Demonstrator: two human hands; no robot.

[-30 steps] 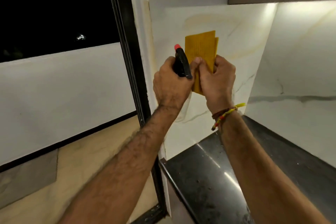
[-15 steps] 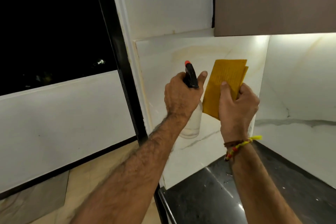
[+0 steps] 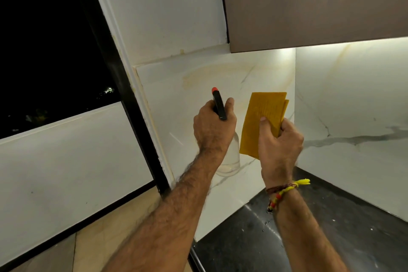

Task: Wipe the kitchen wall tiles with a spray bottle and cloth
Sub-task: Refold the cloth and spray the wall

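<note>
My left hand [image 3: 212, 126] grips a clear spray bottle [image 3: 229, 159] with a black head and a red nozzle tip, aimed up at the white marble wall tile [image 3: 174, 104]. A yellowish stain smears the tile above the nozzle. To the right, my right hand [image 3: 280, 139] holds a folded yellow cloth [image 3: 262, 117] upright, close to the tile but apart from the bottle. The bottle's body shows below my left hand; it looks nearly empty.
A black stone countertop [image 3: 331, 234] lies below, meeting a second marble tile wall [image 3: 353, 106] on the right. A brown overhead cabinet [image 3: 320, 2] hangs above. A black window frame [image 3: 123, 95] and dark window stand to the left.
My two hands have separated: the cloth hand moved right, away from the bottle. The view tilted upward, showing more cabinet and less counter.
</note>
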